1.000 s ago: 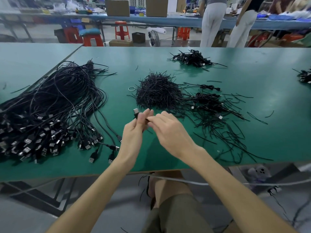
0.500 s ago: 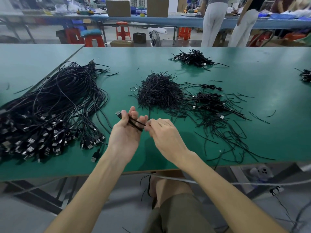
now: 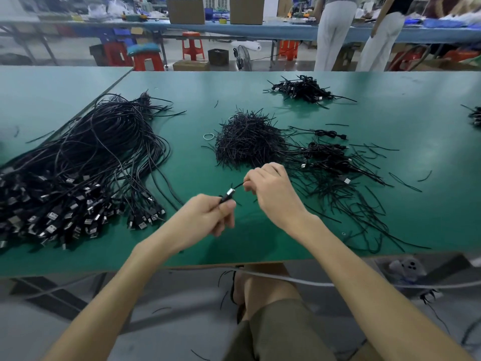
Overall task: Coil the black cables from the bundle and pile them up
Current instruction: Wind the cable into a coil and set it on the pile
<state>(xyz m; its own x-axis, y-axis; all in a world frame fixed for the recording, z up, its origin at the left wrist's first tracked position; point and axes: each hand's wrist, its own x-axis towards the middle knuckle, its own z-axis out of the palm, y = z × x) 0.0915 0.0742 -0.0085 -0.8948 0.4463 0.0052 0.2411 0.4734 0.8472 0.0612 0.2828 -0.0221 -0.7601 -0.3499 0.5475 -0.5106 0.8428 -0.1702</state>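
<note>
A coiled black cable [image 3: 230, 192], of which mostly the silver plug shows, is held in the grip of the left hand [image 3: 205, 217]. The fingers are curled round it, and the coil itself is largely hidden inside the fist. A thin black twist tie [image 3: 238, 185] is pinched in the grip of the right hand [image 3: 270, 191] between thumb and fingertips, and its free end reaches to the plug. Both hands are held just above the green desk [image 3: 442, 217], near its front edge.

The step in hand is judged to be the binding of the coil with the tie. To do it well, the loops should be pressed firmly together by the left grip, so that none springs out while the tie is wound. The tie should be passed round the middle of the coil, not round the plug, and then twisted tight. Whether the tie is already round the coil cannot be told, since the fingers cover that place.

The large bundle of loose cables [image 3: 78, 165] lies on the desk well to the left of the left grip, with its plugs toward the front edge. The heap of twist ties [image 3: 247, 144] lies just behind the right hand. The finished coils [image 3: 328, 157] are piled to the right of that heap, near the right grip, so a short reach is probably enough for laying the cable down.
</note>
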